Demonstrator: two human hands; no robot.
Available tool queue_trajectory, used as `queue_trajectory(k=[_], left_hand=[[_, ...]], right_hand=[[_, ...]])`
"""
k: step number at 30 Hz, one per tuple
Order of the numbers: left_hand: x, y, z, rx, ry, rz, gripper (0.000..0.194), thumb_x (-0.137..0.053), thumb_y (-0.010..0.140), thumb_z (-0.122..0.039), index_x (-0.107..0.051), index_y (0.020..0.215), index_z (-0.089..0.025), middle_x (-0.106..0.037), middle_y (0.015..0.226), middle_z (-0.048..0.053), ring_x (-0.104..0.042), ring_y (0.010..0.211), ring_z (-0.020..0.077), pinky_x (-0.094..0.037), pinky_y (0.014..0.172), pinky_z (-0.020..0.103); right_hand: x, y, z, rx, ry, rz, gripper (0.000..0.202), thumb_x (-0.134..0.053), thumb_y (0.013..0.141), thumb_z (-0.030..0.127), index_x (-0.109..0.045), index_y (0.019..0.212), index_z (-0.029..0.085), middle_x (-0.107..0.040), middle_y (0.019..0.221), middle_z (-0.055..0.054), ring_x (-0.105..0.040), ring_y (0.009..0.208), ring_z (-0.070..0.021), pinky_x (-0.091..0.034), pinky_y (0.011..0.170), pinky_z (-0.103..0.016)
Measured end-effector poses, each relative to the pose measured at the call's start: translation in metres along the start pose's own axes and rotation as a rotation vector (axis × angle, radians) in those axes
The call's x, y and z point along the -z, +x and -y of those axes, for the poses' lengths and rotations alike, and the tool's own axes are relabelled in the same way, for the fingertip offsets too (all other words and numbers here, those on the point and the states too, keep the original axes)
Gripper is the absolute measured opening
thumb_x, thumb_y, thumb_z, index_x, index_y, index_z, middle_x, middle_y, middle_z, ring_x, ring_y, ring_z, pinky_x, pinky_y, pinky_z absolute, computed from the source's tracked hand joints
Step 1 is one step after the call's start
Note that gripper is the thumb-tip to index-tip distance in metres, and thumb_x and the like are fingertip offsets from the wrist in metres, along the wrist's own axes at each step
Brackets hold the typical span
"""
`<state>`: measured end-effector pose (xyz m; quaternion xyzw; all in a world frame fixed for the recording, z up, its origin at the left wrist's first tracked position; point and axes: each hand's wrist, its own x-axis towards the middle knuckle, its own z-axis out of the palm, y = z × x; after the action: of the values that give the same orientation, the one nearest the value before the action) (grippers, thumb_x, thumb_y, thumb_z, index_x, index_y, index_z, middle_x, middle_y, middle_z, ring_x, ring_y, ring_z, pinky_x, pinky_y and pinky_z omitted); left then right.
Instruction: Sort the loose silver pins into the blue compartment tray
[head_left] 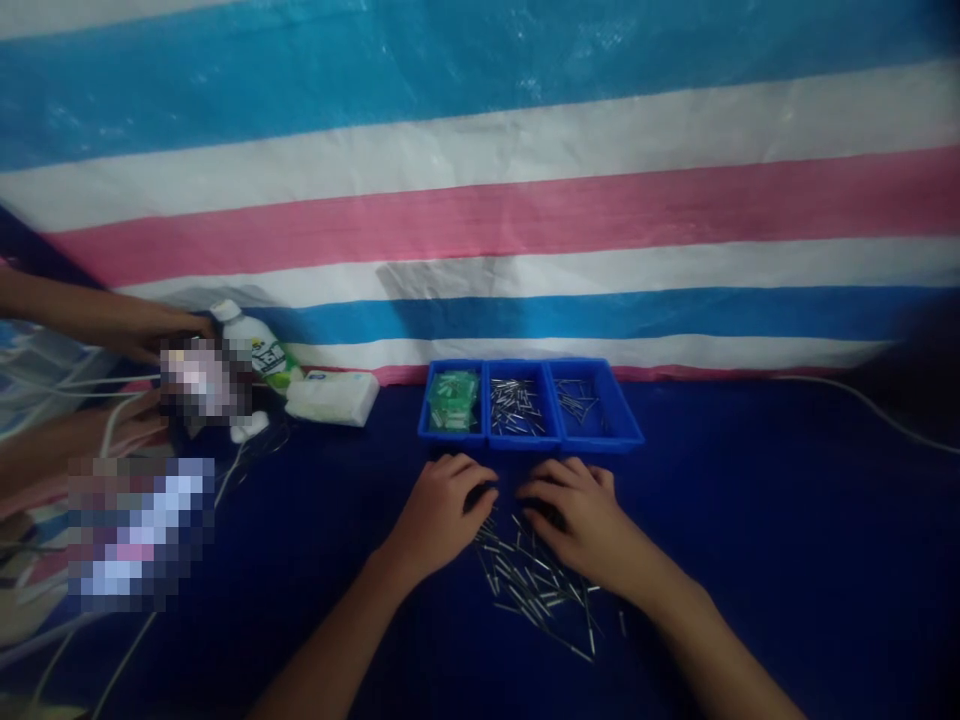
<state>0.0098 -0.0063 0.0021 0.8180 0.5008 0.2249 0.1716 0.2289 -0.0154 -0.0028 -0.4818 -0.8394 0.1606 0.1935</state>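
Observation:
A loose pile of thin metal rods (536, 590) lies on the dark blue tabletop. My left hand (448, 510) rests at the pile's upper left, its fingers curled and thumb close to the forefinger. Facing it, my right hand (581, 515) is bent over the upper right of the pile, thumb and fingertips drawn together. Dim light hides what either hand grips. Just beyond both hands stands a blue three-part tray (487, 442). Green-and-clear small packets (454, 400) fill its left compartment, many short metal pins (516, 405) the middle one, and a few thin rods (577, 400) the right one.
Left of the tray lies a white tissue pack (332, 397), beside a white-and-green bottle (255, 345). Another person's arm (97, 312) reaches in at the left, near white cables and blurred-out items. A striped plastic sheet (525, 220) hangs behind. One cable (885, 412) runs along the right.

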Motion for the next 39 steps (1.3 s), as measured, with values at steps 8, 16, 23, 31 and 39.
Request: queue_trajectory(k=[8,16,23,31,39], left_hand=[[0.0,0.0,0.001,-0.004,-0.007,-0.015,0.014,-0.061,0.094,-0.024,-0.07,0.105,-0.026,-0.07,0.104,0.0,-0.062,0.098,0.0192,-0.043,0.09,0.038],[0.001,0.0,-0.001,-0.008,-0.004,0.002,0.014,-0.06,0.094,-0.023,-0.07,0.104,-0.024,-0.07,0.103,0.002,-0.062,0.097,0.0201,-0.044,0.089,0.039],[0.001,-0.001,-0.001,0.004,0.008,0.007,0.015,-0.062,0.093,-0.023,-0.07,0.106,-0.025,-0.07,0.104,0.001,-0.062,0.098,0.0204,-0.044,0.089,0.04],[0.001,-0.001,-0.001,0.012,0.006,0.017,0.016,-0.062,0.093,-0.023,-0.07,0.107,-0.025,-0.07,0.105,0.002,-0.061,0.099,0.0208,-0.044,0.09,0.04],[0.002,-0.001,0.0,0.008,0.005,0.015,0.017,-0.061,0.093,-0.024,-0.07,0.107,-0.025,-0.07,0.104,0.003,-0.062,0.097,0.0214,-0.044,0.088,0.04]], right_hand=[[-0.008,0.0,-0.009,0.015,-0.032,-0.022,0.016,-0.057,0.097,0.021,-0.07,0.101,0.031,-0.065,0.104,-0.003,-0.056,0.097,-0.0252,-0.034,0.083,-0.043],[-0.008,-0.001,-0.01,0.025,-0.054,-0.013,0.019,-0.052,0.098,0.018,-0.068,0.101,0.028,-0.066,0.103,-0.005,-0.056,0.095,-0.025,-0.033,0.083,-0.044],[-0.014,-0.004,-0.019,0.077,-0.066,-0.015,0.047,-0.042,0.093,0.002,-0.063,0.125,0.03,-0.067,0.105,-0.006,-0.058,0.095,-0.0248,-0.033,0.088,-0.046],[-0.019,-0.004,-0.021,0.06,-0.092,-0.03,0.053,-0.04,0.089,-0.002,-0.061,0.128,0.027,-0.065,0.108,-0.008,-0.058,0.099,-0.0259,-0.032,0.091,-0.047],[-0.01,-0.001,-0.014,0.031,0.087,-0.089,0.042,-0.035,0.095,0.005,-0.064,0.116,0.027,-0.062,0.11,-0.008,-0.058,0.104,-0.0251,-0.036,0.097,-0.049]])
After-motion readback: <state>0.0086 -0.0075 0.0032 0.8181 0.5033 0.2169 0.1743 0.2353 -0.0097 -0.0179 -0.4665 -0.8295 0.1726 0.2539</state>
